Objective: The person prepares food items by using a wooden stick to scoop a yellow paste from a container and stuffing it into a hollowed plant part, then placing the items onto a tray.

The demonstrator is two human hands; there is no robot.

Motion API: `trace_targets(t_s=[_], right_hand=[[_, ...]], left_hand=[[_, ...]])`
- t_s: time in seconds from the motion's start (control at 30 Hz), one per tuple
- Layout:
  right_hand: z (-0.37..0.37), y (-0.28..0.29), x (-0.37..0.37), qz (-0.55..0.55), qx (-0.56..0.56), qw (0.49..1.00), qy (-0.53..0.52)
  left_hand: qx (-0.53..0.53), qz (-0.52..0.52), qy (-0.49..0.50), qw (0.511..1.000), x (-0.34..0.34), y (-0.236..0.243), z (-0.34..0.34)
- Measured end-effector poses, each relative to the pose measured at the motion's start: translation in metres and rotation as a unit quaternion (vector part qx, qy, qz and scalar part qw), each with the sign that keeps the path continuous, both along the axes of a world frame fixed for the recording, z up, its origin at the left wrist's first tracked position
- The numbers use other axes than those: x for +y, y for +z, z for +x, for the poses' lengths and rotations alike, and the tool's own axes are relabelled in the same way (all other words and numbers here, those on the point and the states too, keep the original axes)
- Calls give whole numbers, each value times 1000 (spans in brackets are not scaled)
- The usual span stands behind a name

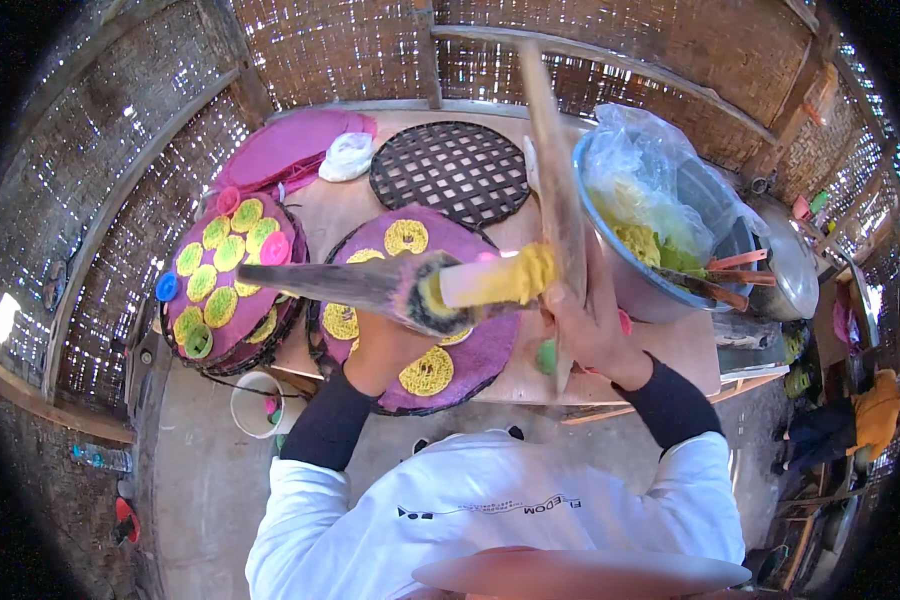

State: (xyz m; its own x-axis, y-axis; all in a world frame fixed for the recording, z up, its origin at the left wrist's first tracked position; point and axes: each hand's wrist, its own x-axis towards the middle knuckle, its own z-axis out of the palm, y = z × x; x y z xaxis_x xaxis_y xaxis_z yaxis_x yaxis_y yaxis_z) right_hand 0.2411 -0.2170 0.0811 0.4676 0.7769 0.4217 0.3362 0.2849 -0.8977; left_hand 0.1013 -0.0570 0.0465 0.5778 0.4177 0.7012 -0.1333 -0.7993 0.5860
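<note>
My left hand grips a wooden press from underneath, held sideways. Its pale cylinder has yellow dough bulging from the right end. My right hand is closed on a long upright wooden bar beside that end. Below the press is a round tray with a purple sheet holding several yellow noodle-like coils. A similar tray at left carries more coils and small coloured rings. A blue tub at right holds yellow dough, clear plastic bags and handled tools.
An empty black lattice tray, purple sheets and a white bag lie at the table's back. A metal pot is at right. A white bucket stands below left. Another person is at far right. Woven walls surround the table.
</note>
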Motion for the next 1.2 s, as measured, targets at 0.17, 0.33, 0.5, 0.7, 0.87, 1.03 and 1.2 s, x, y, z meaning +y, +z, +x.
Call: trace_targets(t_s=[0.17, 0.33, 0.5, 0.7, 0.87, 1.03, 1.2], right_hand=[[-11, 18, 13, -10, -294, 955, 33], [-32, -9, 13, -91, -295, 949, 66], [-32, -32, 8, -113, -216, 966, 91], [31, -34, 5, -350, 280, 864, 227], [53, -29, 13, -346, 329, 860, 178], [62, -39, 27, -415, 250, 850, 206], [56, -50, 50, -478, 181, 837, 194]], left_hand=[[201, 80, 23, 976, -5, 23, -23], [208, -5, -34, 977, -21, -10, -24], [230, -75, -48, 969, -23, -66, -18], [161, -204, -203, 944, 43, -41, 17], [-245, -507, -500, 658, 117, 6, 40], [-269, -515, -661, 475, 140, -30, 66], [-304, -646, -498, 492, 148, -74, 58]])
